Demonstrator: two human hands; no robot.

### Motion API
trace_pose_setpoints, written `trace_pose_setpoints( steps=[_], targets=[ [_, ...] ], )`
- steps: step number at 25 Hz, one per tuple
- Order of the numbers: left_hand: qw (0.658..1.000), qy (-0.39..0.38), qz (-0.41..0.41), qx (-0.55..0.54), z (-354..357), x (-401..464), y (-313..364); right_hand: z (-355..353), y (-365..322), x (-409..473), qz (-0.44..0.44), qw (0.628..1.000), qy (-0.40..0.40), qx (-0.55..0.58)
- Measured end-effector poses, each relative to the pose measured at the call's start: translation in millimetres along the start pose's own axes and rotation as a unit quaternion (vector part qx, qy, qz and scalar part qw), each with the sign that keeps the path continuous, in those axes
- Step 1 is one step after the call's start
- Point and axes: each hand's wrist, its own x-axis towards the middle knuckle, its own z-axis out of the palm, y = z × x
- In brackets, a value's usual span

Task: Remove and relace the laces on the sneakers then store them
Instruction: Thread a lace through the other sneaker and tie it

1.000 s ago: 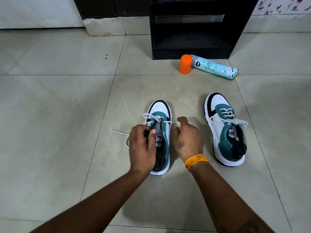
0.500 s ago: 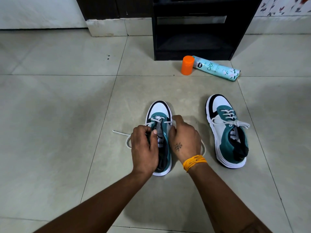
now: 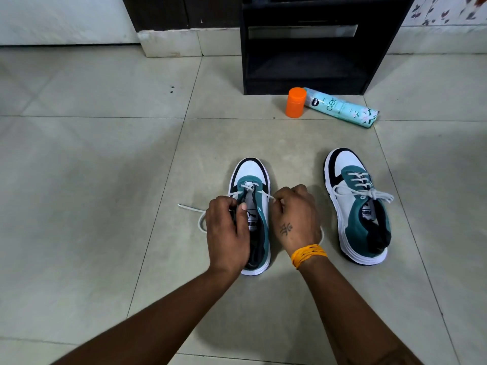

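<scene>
**Both hands on the left sneaker's lace**

Left sneaker sits upright on the tiled floor, toe pointing far, centre of view. Its white lace is threaded only through the eyelets nearest the toe; one loose end trails out on the floor to the left.

Left hand: fingers curled, pinching the lace at the left edge of the tongue, palm covering the sneaker's heel side.
Right hand: fingers curled, pinching the other strand of the lace just right of the sneaker. The strand runs taut from the eyelets to the fingertips. Orange thread band on that wrist.

Right sneaker stands well apart to the right, also toe far, fully laced with a bow tied.

Far side: orange cap upright, touching a teal spray can lying on its side, both just in front of a black cabinet.
</scene>
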Motion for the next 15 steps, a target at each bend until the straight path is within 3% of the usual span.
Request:
trace_pose_setpoints(
  steps=[6, 12, 15],
  targets=[
    [0.997, -0.029, 0.066, 0.027, -10, 15, 14, -22, -1, 2, 0.088, 0.984, -0.008, 0.157],
    [0.976, -0.104, 0.165, 0.096, -6, 45, 47, -60, -32, -3, -0.032, 0.97, -0.043, 0.238],
    [0.985, -0.091, 0.143, 0.026, -15, 51, 55, -68, -41, -4, -0.032, 0.956, -0.034, 0.291]
  ],
)
